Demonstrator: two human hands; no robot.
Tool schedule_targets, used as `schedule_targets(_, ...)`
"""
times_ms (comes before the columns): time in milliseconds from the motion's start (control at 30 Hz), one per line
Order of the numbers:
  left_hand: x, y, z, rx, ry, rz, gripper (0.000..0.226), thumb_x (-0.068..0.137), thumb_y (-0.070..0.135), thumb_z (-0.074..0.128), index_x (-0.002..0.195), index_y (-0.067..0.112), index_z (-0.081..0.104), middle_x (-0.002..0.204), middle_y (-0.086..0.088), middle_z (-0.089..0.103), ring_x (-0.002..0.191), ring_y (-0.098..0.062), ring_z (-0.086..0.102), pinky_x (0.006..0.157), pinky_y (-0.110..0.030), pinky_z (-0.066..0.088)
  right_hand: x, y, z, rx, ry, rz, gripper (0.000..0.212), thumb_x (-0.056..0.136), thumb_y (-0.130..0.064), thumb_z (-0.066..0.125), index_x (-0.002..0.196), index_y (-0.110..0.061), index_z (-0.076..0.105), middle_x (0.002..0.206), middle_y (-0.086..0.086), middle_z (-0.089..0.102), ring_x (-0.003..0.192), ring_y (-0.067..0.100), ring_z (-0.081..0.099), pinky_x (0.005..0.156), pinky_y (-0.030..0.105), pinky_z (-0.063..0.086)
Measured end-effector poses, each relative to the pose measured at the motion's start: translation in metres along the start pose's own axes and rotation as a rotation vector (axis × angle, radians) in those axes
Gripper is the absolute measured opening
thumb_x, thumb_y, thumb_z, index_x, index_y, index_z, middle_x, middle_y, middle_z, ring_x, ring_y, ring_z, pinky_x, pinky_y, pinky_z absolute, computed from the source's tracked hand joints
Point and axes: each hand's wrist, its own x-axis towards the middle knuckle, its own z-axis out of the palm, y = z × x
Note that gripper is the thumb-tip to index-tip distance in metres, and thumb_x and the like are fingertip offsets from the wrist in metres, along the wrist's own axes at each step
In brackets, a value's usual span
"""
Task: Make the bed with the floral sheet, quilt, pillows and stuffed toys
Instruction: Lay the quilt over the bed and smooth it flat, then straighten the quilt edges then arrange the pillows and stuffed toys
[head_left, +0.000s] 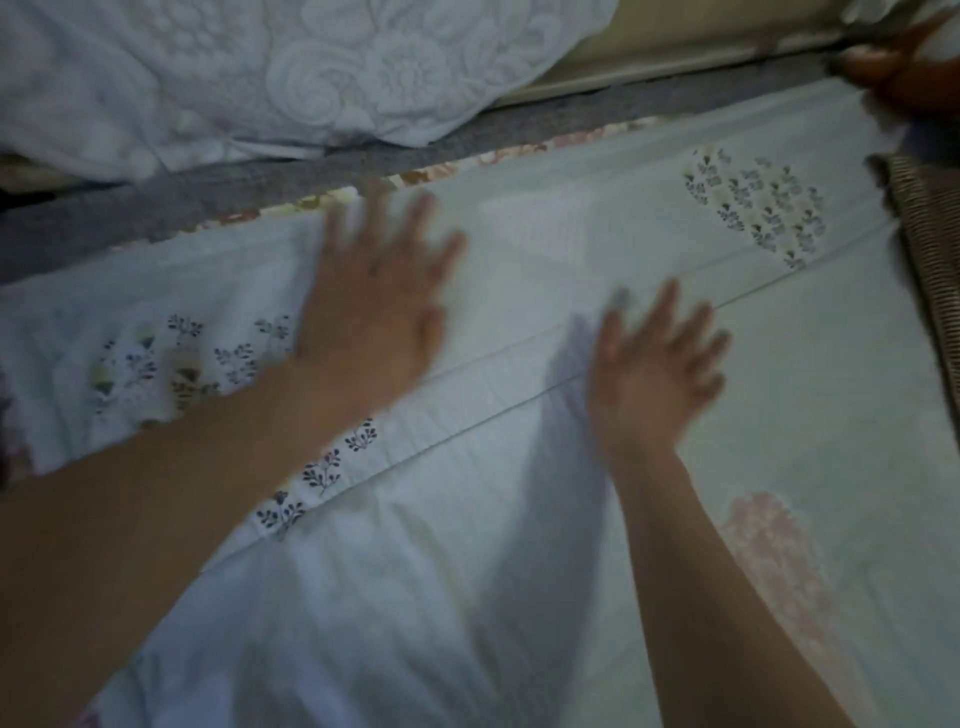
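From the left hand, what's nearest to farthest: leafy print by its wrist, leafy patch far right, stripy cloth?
1. Leafy print, just left of the left hand.
2. Leafy patch, upper right.
3. Stripy cloth, right edge.

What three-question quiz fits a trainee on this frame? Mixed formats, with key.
1. True or false: the left hand grips a pillow.
2. The right hand is: A) clenched in a fist; B) open with fingers spread, over the floral cover; C) pinching a stuffed toy.
3. Short answer: what colour is the strip between the floral cover and the embossed bedding?

Key: 1 false, it lies flat and open on the floral cover. 2 B. 3 grey.
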Motion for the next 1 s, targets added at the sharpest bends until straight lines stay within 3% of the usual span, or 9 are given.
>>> schedule_targets(100, -0.048, 0.008, 0.005, -0.007, -0.089, 0.265, 0.06, 0.096, 0.055, 0.024, 0.152, 0.033, 0.025, 0.161, -0.002, 0.02, 0.149, -0.034, 0.01, 0.114, -0.065, 0.007, -0.057, 0.006, 0.004, 0.016, -0.135, 0.104, 0.07, 0.094, -0.059, 0.022, 0.153, -0.021, 0.029, 0.157, 0.022, 0.024, 0.143, 0.047, 0.02, 0.112, 0.061, 0.018)
schedule_targets(233, -0.088, -0.054, 0.022, 0.011, -0.237, 0.051, 0.059, 0.097, 0.059, 0.01, 0.153, 0.042, 0.009, 0.163, 0.006, 0.009, 0.15, -0.031, 0.003, 0.113, -0.066, 0.005, -0.165, -0.073, 0.005, 0.099, -0.215, -0.341, 0.058, 0.099, -0.049, 0.03, 0.153, -0.025, 0.03, 0.16, 0.017, 0.017, 0.147, 0.042, 0.009, 0.115, 0.063, 0.009)
schedule_targets(333, -0.089, -0.05, 0.016, 0.009, -0.344, -0.019, 0.055, 0.097, 0.056, 0.007, 0.151, 0.047, 0.002, 0.163, 0.011, -0.002, 0.15, -0.029, -0.006, 0.11, -0.07, 0.002, -0.193, -0.104, -0.001, 0.162, -0.361, -0.471, 0.059, 0.095, -0.041, 0.023, 0.152, -0.026, 0.031, 0.162, 0.007, 0.014, 0.149, 0.037, -0.001, 0.115, 0.063, 0.001)
schedule_targets(467, -0.069, -0.011, -0.019, -0.065, -0.397, -0.162, 0.059, 0.1, 0.044, 0.034, 0.15, 0.05, 0.002, 0.16, 0.01, -0.02, 0.146, -0.035, -0.018, 0.108, -0.073, 0.007, -0.16, -0.074, -0.042, 0.383, -0.402, -0.385, 0.055, 0.098, -0.043, 0.02, 0.151, -0.03, 0.03, 0.161, 0.001, 0.021, 0.149, 0.029, 0.011, 0.118, 0.053, 0.015)
schedule_targets(600, -0.076, 0.048, -0.045, -0.047, -0.298, -0.002, 0.07, 0.083, 0.026, 0.065, 0.147, 0.033, 0.039, 0.16, -0.006, 0.022, 0.146, -0.043, 0.015, 0.103, -0.073, 0.005, -0.131, -0.003, -0.088, 0.438, -0.382, -0.234, 0.057, 0.097, -0.047, 0.018, 0.153, -0.04, 0.015, 0.163, -0.007, 0.009, 0.151, 0.02, 0.005, 0.119, 0.04, 0.016)
schedule_targets(767, -0.053, 0.181, -0.095, -0.152, -0.244, 0.258, 0.061, 0.083, 0.043, 0.041, 0.14, 0.024, 0.05, 0.148, -0.01, 0.045, 0.135, -0.043, 0.04, 0.097, -0.072, 0.03, -0.075, 0.135, -0.16, 0.36, -0.264, 0.024, 0.058, 0.097, -0.042, 0.028, 0.151, -0.043, 0.007, 0.163, -0.006, 0.009, 0.151, 0.021, 0.006, 0.118, 0.04, 0.02)
schedule_targets(834, -0.048, 0.21, -0.099, -0.167, -0.305, 0.281, 0.061, 0.08, 0.044, 0.05, 0.139, 0.025, 0.052, 0.144, -0.008, 0.05, 0.13, -0.042, 0.047, 0.092, -0.072, 0.038, -0.069, 0.158, -0.17, 0.331, -0.282, 0.069, 0.058, 0.102, -0.04, 0.033, 0.149, -0.045, 0.001, 0.163, -0.008, 0.004, 0.151, 0.019, 0.002, 0.118, 0.039, 0.019)
schedule_targets(934, -0.023, 0.269, -0.107, -0.215, -0.266, 0.374, 0.062, 0.088, 0.041, 0.06, 0.146, 0.029, 0.041, 0.15, -0.006, 0.043, 0.136, -0.04, 0.041, 0.096, -0.07, 0.038, -0.056, 0.194, -0.184, 0.34, -0.251, 0.123, 0.061, 0.103, -0.037, 0.037, 0.15, -0.046, 0.001, 0.163, -0.01, 0.001, 0.151, 0.016, 0.0, 0.119, 0.038, 0.019)
schedule_targets(1000, -0.009, 0.31, -0.11, -0.211, -0.279, 0.444, 0.067, 0.098, 0.049, 0.041, 0.154, 0.037, 0.006, 0.163, -0.002, 0.008, 0.148, -0.036, 0.009, 0.11, -0.067, 0.02, -0.043, 0.217, -0.184, 0.353, -0.196, 0.149, 0.061, 0.103, -0.034, 0.039, 0.15, -0.047, 0.001, 0.163, -0.009, 0.003, 0.15, 0.016, 0.003, 0.119, 0.037, 0.02)
